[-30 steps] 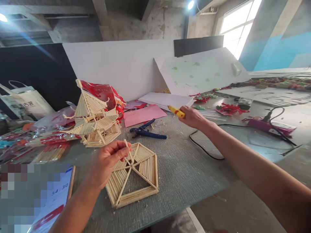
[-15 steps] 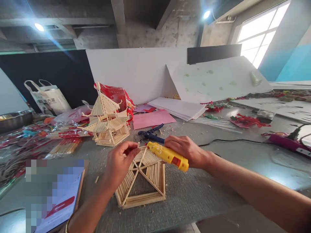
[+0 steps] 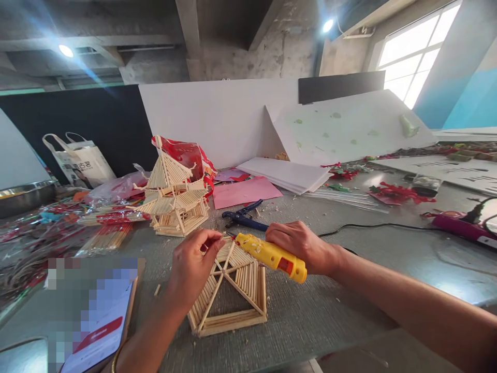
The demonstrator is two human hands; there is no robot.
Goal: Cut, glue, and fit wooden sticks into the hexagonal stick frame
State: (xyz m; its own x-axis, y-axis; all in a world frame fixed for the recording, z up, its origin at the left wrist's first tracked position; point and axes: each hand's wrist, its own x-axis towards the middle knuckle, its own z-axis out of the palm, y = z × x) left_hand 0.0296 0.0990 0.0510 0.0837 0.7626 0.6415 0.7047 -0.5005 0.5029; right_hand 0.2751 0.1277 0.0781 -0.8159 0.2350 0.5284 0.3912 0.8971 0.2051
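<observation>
Fingers of the left hand pinch a small stick over the stick-built roof panel lying on the grey table; the right hand is closed around a yellow glue gun, nozzle at the panel's peak.

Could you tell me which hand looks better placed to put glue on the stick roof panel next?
The right hand, probably: it grips the yellow glue gun, whose nozzle points at the top of the roof panel. The left hand is busy pinching something small there, seemingly a stick.
</observation>
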